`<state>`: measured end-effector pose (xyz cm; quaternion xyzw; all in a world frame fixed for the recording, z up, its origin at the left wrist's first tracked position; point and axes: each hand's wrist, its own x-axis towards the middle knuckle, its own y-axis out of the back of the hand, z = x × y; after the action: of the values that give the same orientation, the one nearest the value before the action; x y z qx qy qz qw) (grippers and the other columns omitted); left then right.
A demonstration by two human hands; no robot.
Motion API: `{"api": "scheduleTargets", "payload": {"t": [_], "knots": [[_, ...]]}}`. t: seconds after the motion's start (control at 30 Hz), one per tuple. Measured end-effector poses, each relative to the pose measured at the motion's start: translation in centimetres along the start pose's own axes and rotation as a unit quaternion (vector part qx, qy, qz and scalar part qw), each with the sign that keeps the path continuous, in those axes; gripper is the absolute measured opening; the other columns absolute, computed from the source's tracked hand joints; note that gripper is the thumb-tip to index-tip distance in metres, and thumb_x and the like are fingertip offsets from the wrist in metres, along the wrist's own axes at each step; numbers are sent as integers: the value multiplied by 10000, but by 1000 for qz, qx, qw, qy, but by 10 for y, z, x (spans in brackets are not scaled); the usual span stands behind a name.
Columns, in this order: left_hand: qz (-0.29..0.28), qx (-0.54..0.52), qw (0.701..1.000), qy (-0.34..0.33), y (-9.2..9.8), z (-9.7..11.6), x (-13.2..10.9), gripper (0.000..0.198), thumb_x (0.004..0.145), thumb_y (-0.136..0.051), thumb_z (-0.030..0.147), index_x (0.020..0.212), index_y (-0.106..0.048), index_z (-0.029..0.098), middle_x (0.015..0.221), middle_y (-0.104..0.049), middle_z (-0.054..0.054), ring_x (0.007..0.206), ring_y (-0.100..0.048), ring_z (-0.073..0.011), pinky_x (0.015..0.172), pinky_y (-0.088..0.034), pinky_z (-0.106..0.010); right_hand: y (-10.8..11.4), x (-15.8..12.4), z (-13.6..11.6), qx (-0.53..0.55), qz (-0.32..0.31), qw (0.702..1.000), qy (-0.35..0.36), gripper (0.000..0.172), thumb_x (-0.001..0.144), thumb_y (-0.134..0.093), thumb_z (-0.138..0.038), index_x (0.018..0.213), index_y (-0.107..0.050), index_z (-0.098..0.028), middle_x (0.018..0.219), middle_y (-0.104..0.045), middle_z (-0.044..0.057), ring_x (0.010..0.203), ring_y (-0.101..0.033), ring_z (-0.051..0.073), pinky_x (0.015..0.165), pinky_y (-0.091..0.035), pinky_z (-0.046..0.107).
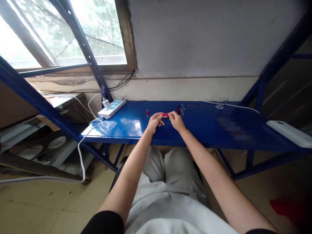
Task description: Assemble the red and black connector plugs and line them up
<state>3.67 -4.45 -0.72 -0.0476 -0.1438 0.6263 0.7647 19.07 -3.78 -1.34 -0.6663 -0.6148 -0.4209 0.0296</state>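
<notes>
My left hand [155,121] and my right hand [176,120] meet over the blue shelf [126,125], each pinching one end of a small red piece [165,114]. Fingers of both hands are pressed together on it. Another small red piece [147,113] lies on the shelf just left of my left hand. Behind my right hand lie a dark red-and-black part [178,110] and several tiny clear and dark bits [187,107].
A white power strip [112,108] with a plugged charger and trailing white cable sits at the shelf's left end. A clear glass [221,102] stands at the back right, a white device [289,132] at the far right. Blue frame posts flank the shelf; a window is at upper left.
</notes>
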Motion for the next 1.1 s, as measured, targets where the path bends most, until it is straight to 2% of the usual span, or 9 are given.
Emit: {"api": "scheduleTargets", "payload": {"t": [0.27,0.57,0.67,0.87,1.1], "knots": [[16,5,1000,2,0,2,0,310,775,-595,372,960,-550,127,969,-672,-119,438,-547,-52,357,-276,-158,-2,0,5,28,7,999,20,332,887,-309,-494,870,-483,-212,696,-558,16,592,-525,143,611,-407,265],[90,-20,996,-18,1,3,1,309,763,-604,411,887,-543,134,813,-670,-54,402,-519,-41,347,-263,-161,-2,1,6,44,23,999,-4,339,887,-296,-503,954,-465,-217,734,-563,23,603,-526,142,610,-418,272],[109,-35,993,-26,1,4,1,303,759,-603,420,845,-535,138,746,-656,-29,386,-504,-41,342,-270,-164,-1,1,6,42,45,998,-9,332,888,-297,-495,943,-467,-216,724,-561,23,596,-525,142,615,-418,274],[108,-47,993,-30,1,5,0,308,718,-647,404,820,-535,135,693,-632,-10,378,-491,-37,338,-275,-161,1,1,5,55,95,994,-14,310,890,-309,-473,929,-468,-210,732,-560,29,592,-517,138,602,-416,267],[45,-21,999,13,-4,6,-3,307,702,-674,380,818,-549,124,711,-638,-26,399,-508,-40,348,-312,-163,-2,-2,-4,52,39,998,7,321,875,-334,-497,905,-482,-213,748,-578,26,596,-533,134,579,-408,253]]}}
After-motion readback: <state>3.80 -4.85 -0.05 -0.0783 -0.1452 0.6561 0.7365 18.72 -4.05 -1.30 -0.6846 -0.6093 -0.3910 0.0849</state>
